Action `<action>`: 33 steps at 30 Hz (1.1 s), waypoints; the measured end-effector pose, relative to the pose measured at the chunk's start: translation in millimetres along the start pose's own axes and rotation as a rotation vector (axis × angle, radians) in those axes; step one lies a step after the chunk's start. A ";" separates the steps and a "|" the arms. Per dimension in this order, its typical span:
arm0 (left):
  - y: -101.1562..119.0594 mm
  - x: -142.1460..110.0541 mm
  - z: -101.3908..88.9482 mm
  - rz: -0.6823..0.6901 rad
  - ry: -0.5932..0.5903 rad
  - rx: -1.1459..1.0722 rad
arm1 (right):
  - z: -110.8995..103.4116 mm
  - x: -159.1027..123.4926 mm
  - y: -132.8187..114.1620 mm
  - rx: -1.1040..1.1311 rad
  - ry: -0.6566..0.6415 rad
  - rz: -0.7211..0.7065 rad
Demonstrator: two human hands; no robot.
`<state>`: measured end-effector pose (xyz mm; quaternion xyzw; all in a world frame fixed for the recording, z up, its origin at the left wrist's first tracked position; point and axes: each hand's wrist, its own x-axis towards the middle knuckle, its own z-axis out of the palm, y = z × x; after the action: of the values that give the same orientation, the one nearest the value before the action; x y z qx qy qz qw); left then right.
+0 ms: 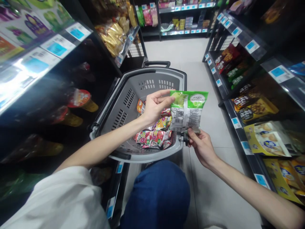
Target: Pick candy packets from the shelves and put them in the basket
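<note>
A green and white snack packet (187, 111) is stretched between my two hands, its printed back with a barcode facing me. My left hand (156, 106) pinches the packet's upper left corner between thumb and fingers. Down at the bottom edge, my right hand (200, 144) grips it with the thumb in front. Below and behind my left hand stands a grey shopping basket (114, 101) with slotted walls. Several colourful candy packets (152, 138) lie in its bottom, partly hidden by my left hand and forearm. The held packet is above the basket's right rim.
Shelves with price labels (57, 46) line the left side, with jelly cups (79, 98) on them. Bagged snacks (258, 108) fill the right shelves. Pale floor tiles (200, 70) run between them to a back shelf (183, 31). My bent knee (157, 197) is close behind the basket.
</note>
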<state>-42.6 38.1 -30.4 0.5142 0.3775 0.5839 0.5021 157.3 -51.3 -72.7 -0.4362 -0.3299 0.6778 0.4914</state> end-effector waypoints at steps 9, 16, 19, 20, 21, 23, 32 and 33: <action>-1.5 -2.7 4.8 -0.113 0.080 -0.070 | -1.4 -2.3 0.2 -0.057 -0.001 -0.027; -0.1 -1.3 6.2 -0.199 0.136 -0.079 | -2.8 -9.2 -13.7 -0.467 0.043 -0.344; -3.7 -2.4 5.2 -0.276 0.069 -0.078 | -5.6 -15.5 -21.8 -0.637 0.083 -0.509; -4.5 -3.1 5.1 -0.298 0.029 -0.075 | -7.5 -17.2 -24.4 -0.696 0.095 -0.559; -5.0 -4.0 5.3 -0.321 -0.018 -0.072 | -9.6 -18.3 -27.2 -0.759 0.105 -0.609; -4.4 -6.5 6.9 -0.367 -0.126 -0.073 | -13.3 -18.7 -34.7 -0.884 0.121 -0.730; 17.0 -30.5 22.9 -0.449 -0.547 -0.313 | -4.9 -15.1 -67.9 -1.262 -0.125 -1.491; 18.0 -32.9 24.5 -0.471 -0.573 -0.336 | -3.5 -16.8 -64.9 -1.288 -0.156 -1.494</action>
<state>-23.2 0.3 -15.9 0.4665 0.2291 0.3395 0.7840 187.3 -47.8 -12.8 -0.2542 -0.8574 -0.0884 0.4387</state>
